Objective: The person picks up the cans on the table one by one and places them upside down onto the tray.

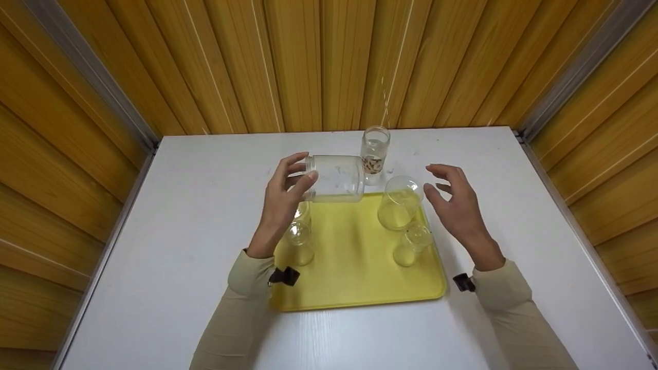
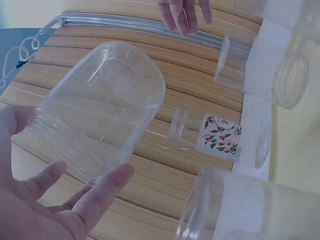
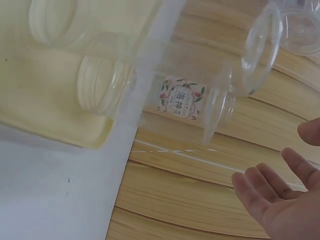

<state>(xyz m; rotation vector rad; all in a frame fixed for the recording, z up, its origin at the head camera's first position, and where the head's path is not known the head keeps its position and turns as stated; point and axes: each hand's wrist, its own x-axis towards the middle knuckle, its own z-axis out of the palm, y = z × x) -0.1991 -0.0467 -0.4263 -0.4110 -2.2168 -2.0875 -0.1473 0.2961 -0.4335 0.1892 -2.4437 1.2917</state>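
My left hand (image 1: 282, 198) grips a clear jar (image 1: 336, 178) round its threaded mouth and holds it sideways above the back of the yellow tray (image 1: 354, 277). In the left wrist view, the fingers and thumb circle the threads of this jar (image 2: 97, 110), its base pointing away. My right hand (image 1: 455, 205) is empty, fingers loosely bent, just right of a large clear jar (image 1: 398, 210) standing mouth down on the tray. Below that stands a smaller clear jar (image 1: 411, 246), also upside down. The right wrist view shows the right hand (image 3: 285, 195) with nothing in it.
More clear jars stand at the tray's left side, one small jar (image 1: 299, 246) partly in front of another. Behind the tray, a tall jar with a floral label (image 1: 373, 156) stands upright on the white table (image 1: 190, 231). Wood-look panels (image 1: 293, 67) enclose the table.
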